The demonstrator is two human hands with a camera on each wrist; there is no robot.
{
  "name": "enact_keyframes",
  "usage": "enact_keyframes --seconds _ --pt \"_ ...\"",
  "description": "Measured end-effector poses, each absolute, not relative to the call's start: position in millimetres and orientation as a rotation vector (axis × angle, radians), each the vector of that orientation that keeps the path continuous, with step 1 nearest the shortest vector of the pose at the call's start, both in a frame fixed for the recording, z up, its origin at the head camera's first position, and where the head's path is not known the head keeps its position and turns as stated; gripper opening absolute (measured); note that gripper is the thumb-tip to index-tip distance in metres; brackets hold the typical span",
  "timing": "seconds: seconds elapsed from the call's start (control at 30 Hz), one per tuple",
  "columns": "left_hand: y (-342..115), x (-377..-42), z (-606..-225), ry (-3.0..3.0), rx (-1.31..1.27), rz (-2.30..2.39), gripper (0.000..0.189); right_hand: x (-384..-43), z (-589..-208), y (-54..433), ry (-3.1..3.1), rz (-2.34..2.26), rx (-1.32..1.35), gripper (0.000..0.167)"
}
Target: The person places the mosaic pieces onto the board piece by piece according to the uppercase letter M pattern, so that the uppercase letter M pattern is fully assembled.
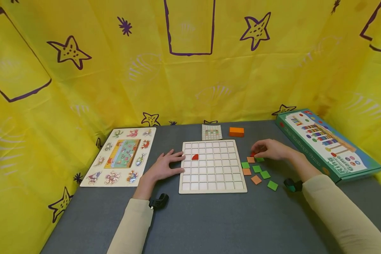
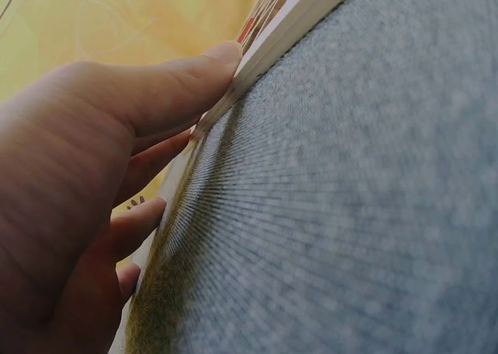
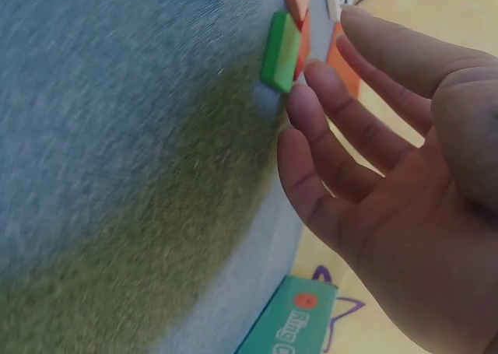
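A pale square board [image 1: 209,190] with a grid of recessed cells lies on the table; a red quarter-round piece [image 1: 195,157] sits in one of its upper-left cells. Along the board's left edge, my left hand [image 1: 162,167] rests its thumb and fingertips, fingers spread. In the left wrist view the thumb [image 2: 187,82] touches the board's side. To the right of the board, my right hand [image 1: 272,149] reaches over a red piece [image 1: 253,154] beside a green tile [image 3: 281,52]. Its fingertips are right at these pieces, with the thumb [image 3: 405,50] held apart.
Several green tiles [image 1: 265,174] and orange tiles [image 1: 256,180] lie right of the board. Behind it are a pattern card [image 1: 211,132] and an orange block [image 1: 236,132]. A sea-animal puzzle board [image 1: 122,153] lies left; a green game box [image 1: 330,146] stands right. Yellow cloth hangs behind.
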State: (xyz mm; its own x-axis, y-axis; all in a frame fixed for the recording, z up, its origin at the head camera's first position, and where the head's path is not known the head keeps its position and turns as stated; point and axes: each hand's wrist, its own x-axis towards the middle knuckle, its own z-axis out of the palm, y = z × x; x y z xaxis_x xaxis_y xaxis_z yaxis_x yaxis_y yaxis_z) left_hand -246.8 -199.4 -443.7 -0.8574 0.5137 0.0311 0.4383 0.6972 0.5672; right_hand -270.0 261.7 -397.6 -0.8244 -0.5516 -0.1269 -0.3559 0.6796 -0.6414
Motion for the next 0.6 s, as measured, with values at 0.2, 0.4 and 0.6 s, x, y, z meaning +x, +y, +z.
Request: enact_keyframes --seconds 0.2,0.4,0.6 --pt "-199.3 -246.2 -443.5 2.778 0.778 0.867 0.061 -267.2 -400.8 267.1 2.556 -0.897 -0.668 0.024" --pt "-198.6 -246.3 -443.1 2.774 0.771 0.865 0.061 -264.5 -402.6 271.2 2.557 -0.890 -0.694 0.020" --pt "-198.8 -245.8 -443.0 2.776 0.770 0.871 0.061 -264.3 -403.3 272.5 2.561 -0.879 -0.702 0.020"
